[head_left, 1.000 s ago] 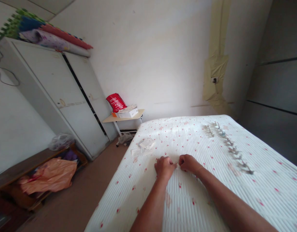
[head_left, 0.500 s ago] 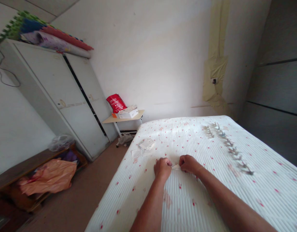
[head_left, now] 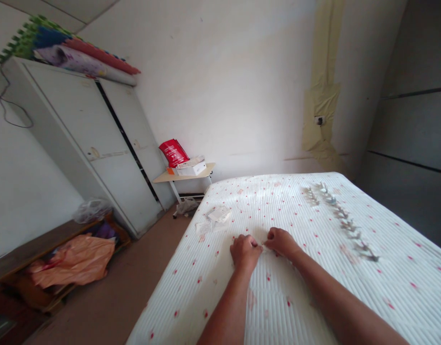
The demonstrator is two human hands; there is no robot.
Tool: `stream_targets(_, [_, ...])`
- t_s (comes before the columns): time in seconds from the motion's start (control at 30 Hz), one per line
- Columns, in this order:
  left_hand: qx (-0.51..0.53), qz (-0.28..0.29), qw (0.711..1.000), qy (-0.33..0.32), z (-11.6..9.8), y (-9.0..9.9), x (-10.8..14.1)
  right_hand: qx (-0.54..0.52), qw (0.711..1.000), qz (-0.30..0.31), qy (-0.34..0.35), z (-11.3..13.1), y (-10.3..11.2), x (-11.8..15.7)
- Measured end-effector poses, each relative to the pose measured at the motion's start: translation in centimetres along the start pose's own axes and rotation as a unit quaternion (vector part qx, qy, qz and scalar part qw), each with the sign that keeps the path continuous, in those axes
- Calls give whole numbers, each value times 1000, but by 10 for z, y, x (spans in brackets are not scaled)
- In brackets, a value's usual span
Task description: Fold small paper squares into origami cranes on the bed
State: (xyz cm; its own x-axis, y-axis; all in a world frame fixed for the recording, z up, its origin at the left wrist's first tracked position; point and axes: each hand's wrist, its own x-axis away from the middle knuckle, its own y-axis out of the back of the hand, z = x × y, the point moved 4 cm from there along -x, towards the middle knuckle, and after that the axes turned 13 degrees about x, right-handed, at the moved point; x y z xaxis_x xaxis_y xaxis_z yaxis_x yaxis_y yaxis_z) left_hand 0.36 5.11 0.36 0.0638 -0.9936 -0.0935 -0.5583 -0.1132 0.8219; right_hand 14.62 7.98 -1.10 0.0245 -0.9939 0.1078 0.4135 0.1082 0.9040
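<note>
As both arms (head_left: pixel 232 292) extend forward, left hand (head_left: pixel 246 249) and right hand (head_left: pixel 280 241) pinch pale paper (head_left: pixel 264 247).

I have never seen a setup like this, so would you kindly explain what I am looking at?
Certainly. There is no machine here: the left hand and right hand are a person's own, bare. One camera, worn on the head, looks forward and down. Beneath them is a white, ribbed padded surface with red spots. Printed papers lie ahead to the left; small folded-looking pieces line up on the right. Between the fingertips is a small pale piece, seemingly pinched, though the hands hide most of it.
</note>
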Motion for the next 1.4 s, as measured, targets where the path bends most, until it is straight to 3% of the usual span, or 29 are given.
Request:
stream_targets(0.37, [6,-2,1000,6,2,-2,-2,64,996,-55,-15,-7,5,-4])
stream_targets(0.6, [7,-8,1000,-3,2,-1,-1,-37,999,12,-21,-14,7,4])
stream_targets(0.73, [9,-11,1000,-7,2,-2,0,35,999,-30,14,-6,8,8])
stream_targets(0.9, [-10,-1,1000,-15,0,-1,4,93,995,-24,-3,-2,5,10])
stream_targets(1.17, [23,-1,1000,-20,5,-2,3,79,997,-22,4,-7,2,4])
stream_targets(1.4, [77,-16,995,-65,10,-1,5,7,998,11,55,-8,6,5])
